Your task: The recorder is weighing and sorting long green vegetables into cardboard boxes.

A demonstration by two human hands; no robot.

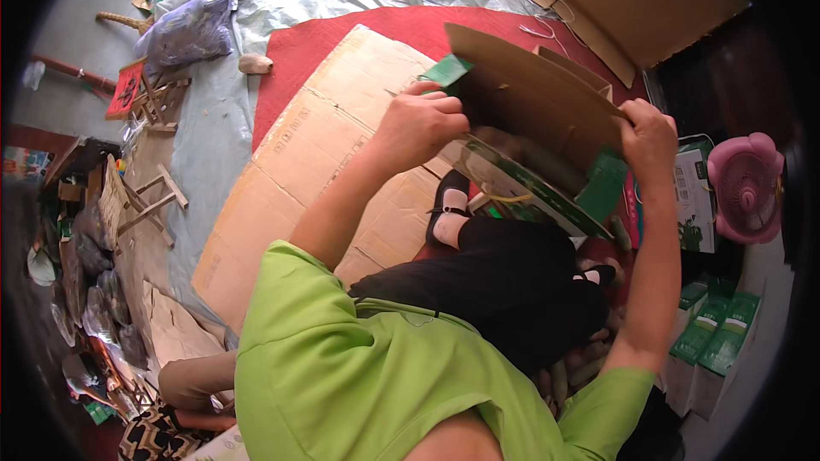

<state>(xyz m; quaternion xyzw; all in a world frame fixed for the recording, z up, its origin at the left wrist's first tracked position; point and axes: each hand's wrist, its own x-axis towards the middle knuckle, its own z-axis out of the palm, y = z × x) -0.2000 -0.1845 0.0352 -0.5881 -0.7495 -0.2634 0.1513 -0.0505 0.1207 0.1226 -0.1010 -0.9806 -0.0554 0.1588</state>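
Note:
An open cardboard box stands before me, green and white on its near outer side. Its brown far flap is raised, and green end flaps show at the left and right. My left hand is closed at the box's left end, fingers curled beside the green flap. With thumb and fingers, my right hand grips the right end of the raised brown flap. Brownish contents lie in shadow inside the box, too dim to make out.
A flattened cardboard sheet covers much of the red floor covering. At right are a pink fan and green-and-white cartons. Long brownish objects lie by my legs. Another person's arm shows at lower left.

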